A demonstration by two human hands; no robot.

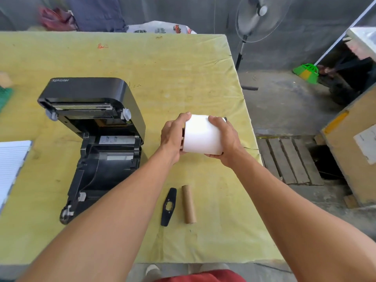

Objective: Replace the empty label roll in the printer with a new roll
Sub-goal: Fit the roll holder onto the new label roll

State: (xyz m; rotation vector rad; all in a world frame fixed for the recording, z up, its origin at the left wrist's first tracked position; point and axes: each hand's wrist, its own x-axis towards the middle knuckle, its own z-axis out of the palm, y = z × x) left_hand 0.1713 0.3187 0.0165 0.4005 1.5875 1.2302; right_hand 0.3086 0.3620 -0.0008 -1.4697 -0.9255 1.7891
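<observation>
A new white label roll (201,135) is held above the table between both hands, to the right of the printer. My left hand (173,135) grips its left end and my right hand (223,137) wraps its right end. The black label printer (91,139) lies on the left with its lid swung open and its roll bay bare. Near the front of the table lie an empty brown cardboard core (189,204) and, just left of it, a flat black plastic roll guide (168,206).
The table has a yellow-green cloth (173,68) and its right edge runs close to my right hand. A white corrugated sheet (10,165) lies at the left edge. A standing fan (260,17), a wooden pallet (289,159) and a cardboard box (354,151) stand on the floor to the right.
</observation>
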